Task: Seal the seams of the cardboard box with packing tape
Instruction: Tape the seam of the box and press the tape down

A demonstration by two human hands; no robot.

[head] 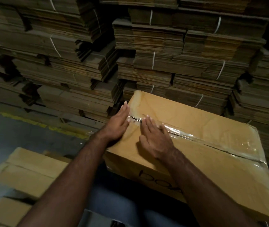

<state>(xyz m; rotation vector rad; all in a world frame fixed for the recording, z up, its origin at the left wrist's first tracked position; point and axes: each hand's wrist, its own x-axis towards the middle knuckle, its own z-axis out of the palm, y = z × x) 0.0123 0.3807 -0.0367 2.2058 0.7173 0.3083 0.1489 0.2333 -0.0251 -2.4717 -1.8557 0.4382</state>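
A single wide-angle head-worn view looks forward and steeply down from close above the closed tan cardboard box, both forearms reaching in from the bottom edge, with tied stacks of flattened brown cardboard filling the upper frame.

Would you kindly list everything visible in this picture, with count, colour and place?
cardboard box: one, tan, centre right, top facing up.
packing tape: one clear strip, along the box's centre seam; more over its far left edge.
smaller boxes: at least two, tan, lower left.
flattened carton bundles: many, brown, tied with white string, stacked behind.
floor: grey, yellow line, left.
left hand: flat on the box's left end.
right hand: flat, fingers on the tape.
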